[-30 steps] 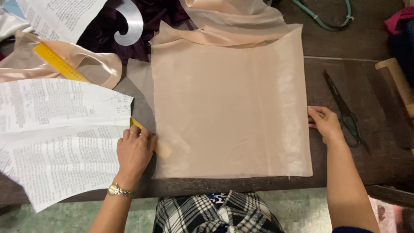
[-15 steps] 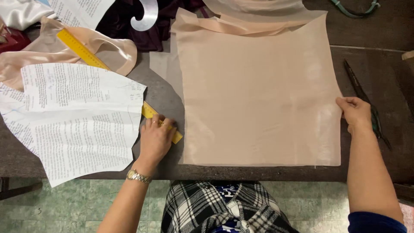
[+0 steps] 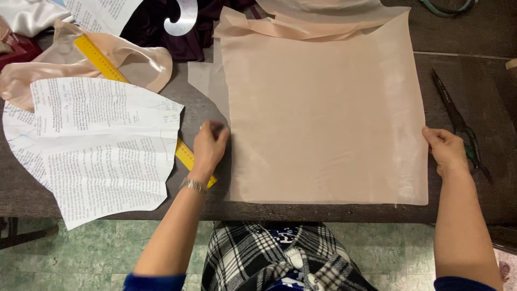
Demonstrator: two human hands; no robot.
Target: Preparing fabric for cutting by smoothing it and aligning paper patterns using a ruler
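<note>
Printed paper pattern pieces (image 3: 102, 145) lay near the table's (image 3: 474, 48) left edge, over a yellow ruler (image 3: 99, 56). Dark scissors (image 3: 458, 121) lay near the right edge; a white curve template (image 3: 182, 16) rested on dark purple cloth (image 3: 156, 32) at the far edge.

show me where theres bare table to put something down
Bare table shows at the top right, between the fabric and the scissors, and along the front edge below the fabric. A narrow gap lies between the paper and the fabric, by the left hand. The far left is crowded with paper, ruler and cloth.
</note>
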